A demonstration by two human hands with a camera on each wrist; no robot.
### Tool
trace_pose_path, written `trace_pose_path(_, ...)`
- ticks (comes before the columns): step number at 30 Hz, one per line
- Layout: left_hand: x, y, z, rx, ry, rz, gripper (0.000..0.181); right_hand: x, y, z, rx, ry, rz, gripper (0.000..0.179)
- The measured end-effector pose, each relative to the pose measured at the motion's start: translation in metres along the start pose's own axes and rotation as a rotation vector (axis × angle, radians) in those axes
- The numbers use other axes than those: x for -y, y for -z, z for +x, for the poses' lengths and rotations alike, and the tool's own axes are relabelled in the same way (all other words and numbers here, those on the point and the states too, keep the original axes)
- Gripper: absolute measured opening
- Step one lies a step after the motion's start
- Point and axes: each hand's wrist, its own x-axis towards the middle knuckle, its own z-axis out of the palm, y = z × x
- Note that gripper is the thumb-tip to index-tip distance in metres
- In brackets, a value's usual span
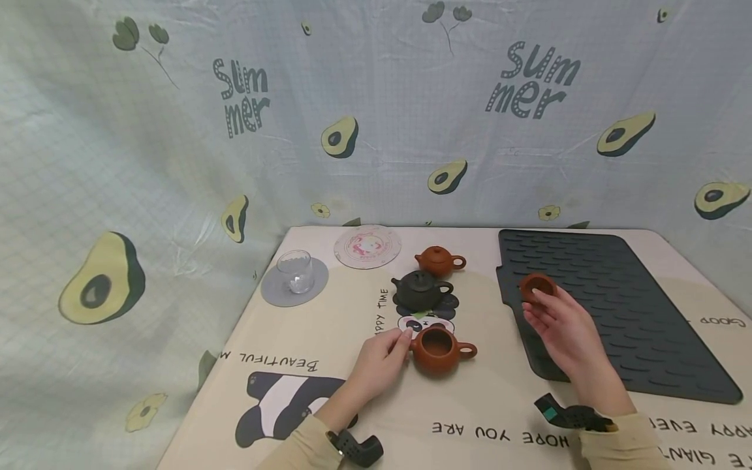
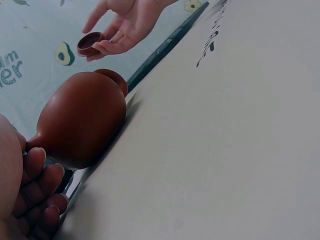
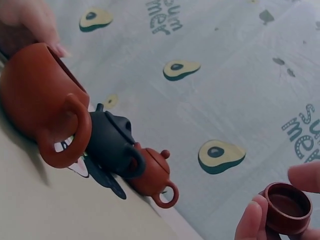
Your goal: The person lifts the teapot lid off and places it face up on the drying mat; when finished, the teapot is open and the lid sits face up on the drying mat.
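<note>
A lidless reddish-brown teapot (image 1: 436, 363) stands on the table, its opening facing up and its handle to the right. My left hand (image 1: 378, 367) pinches its spout between thumb and fingers, as the left wrist view (image 2: 82, 117) also shows. Over the near left part of the black mat, my right hand (image 1: 568, 329) holds a small round reddish-brown lid (image 1: 531, 282) by its edge, hollow side up. In the right wrist view, fingertips grip this lid (image 3: 287, 212) from both sides. Behind the lidless pot sit a black teapot (image 1: 418, 292) and a smaller reddish-brown teapot (image 1: 437, 261), both lidded.
A ridged black mat (image 1: 617, 313) covers the table's right side. At the back left, a clear glass cup (image 1: 296, 271) stands on a grey round coaster (image 1: 276, 287). A pink patterned round mat (image 1: 367, 247) lies near the back edge. A printed curtain (image 1: 382, 85) hangs behind the table.
</note>
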Motion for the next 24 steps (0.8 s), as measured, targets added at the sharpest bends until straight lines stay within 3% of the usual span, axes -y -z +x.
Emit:
trace_pose_path(7, 0.0017, -0.0013, 0.0014, 0.005, 0.011, 0.002, 0.041, 0.0002, 0.0012, 0.0015, -0.089, 0.014, -0.063, 0.046)
trace_pose_path(21, -0.0004, 0.0009, -0.0007, -0.001, -0.001, -0.003, 0.042, 0.0035, 0.0012, 0.0031, -0.409, 0.074, -0.338, 0.053)
trace_pose_path(24, -0.0001, 0.0005, -0.0005, -0.001, -0.008, -0.004, 0.042, 0.0056, 0.0029, 0.0025, -0.469, 0.103, -0.457, 0.054)
